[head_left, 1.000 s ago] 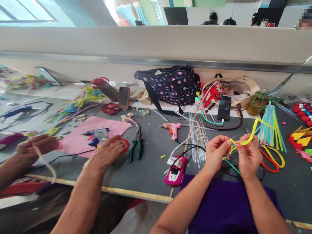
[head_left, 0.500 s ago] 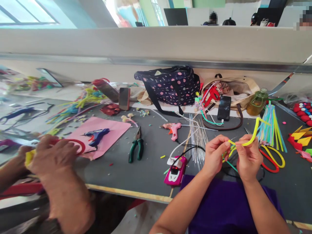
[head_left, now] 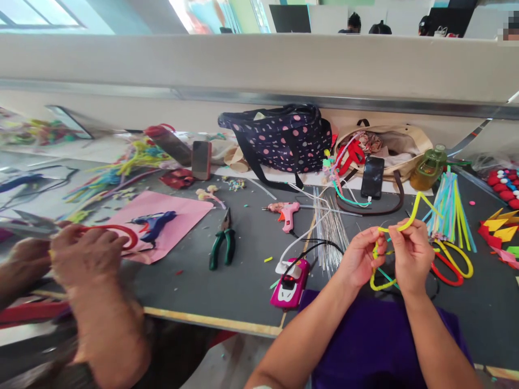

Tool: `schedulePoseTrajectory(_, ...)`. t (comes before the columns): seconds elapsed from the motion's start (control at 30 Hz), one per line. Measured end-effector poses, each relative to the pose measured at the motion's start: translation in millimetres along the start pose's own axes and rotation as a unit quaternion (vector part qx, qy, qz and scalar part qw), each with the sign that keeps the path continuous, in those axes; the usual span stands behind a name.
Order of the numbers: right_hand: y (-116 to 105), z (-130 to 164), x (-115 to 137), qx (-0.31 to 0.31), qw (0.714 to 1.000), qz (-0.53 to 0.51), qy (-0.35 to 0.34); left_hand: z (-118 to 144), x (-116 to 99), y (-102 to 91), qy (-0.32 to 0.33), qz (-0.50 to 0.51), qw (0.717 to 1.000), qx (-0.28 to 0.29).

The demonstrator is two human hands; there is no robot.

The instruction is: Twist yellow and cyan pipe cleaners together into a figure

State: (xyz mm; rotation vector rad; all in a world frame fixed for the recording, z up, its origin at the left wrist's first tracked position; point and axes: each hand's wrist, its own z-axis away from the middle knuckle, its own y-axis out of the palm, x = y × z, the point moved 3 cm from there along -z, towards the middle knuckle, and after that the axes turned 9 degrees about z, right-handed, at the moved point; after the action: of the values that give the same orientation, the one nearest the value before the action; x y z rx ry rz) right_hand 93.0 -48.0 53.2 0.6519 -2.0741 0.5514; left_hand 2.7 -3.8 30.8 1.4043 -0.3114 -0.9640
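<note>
Both hands, left hand (head_left: 359, 255) and right hand (head_left: 411, 254), pinch-grip the yellow pipe cleaner (head_left: 409, 221).

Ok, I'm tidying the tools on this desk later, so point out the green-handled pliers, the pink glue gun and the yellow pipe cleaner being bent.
Green-handled pliers (head_left: 221, 244): head view, on the handles.
Pink glue gun (head_left: 287, 212): head view, on the body.
Yellow pipe cleaner (head_left: 410, 220): head view, on the raised arc above the hands.

A thin yellow pipe cleaner (head_left: 407, 222) arches up between both hands above the desk (head_left: 251, 270), its lower end curled into a loop below them.
</note>
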Motion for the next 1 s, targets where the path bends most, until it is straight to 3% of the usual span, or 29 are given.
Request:
schedulePoseTrajectory(0.1,3.2,-3.1,-13.0,0.013,0.999,0.015,0.026,-9.7,0.9,-8.8,-0.040,0.021,0.999,-0.011)
schedulePoseTrajectory(0.2,7.0,-4.0,-25.0,0.020,0.998,0.014,0.050,-16.6,-1.1,-19.8,-0.035,0.002,0.999,-0.038)
schedulePoseTrajectory(0.47,16.7,-2.5,-38.1,0.053,0.996,-0.001,0.072,-21.4,-16.1,-32.2,0.087,-0.198,0.972,-0.089)
schedulePoseTrajectory(0.7,20.3,0.1,-46.1,0.066,0.994,-0.007,0.087,-23.7,-19.6,-35.9,0.254,-0.377,0.884,-0.109)
schedulePoseTrajectory(0.83,20.5,0.6,-45.7,0.066,0.994,0.011,0.083,-23.3,-18.7,-39.2,0.283,-0.419,0.852,-0.135)
schedulePoseTrajectory(1.0,20.5,-0.1,-46.3,0.067,0.995,0.018,0.077,-26.1,-19.3,-41.0,0.263,-0.408,0.865,-0.127)
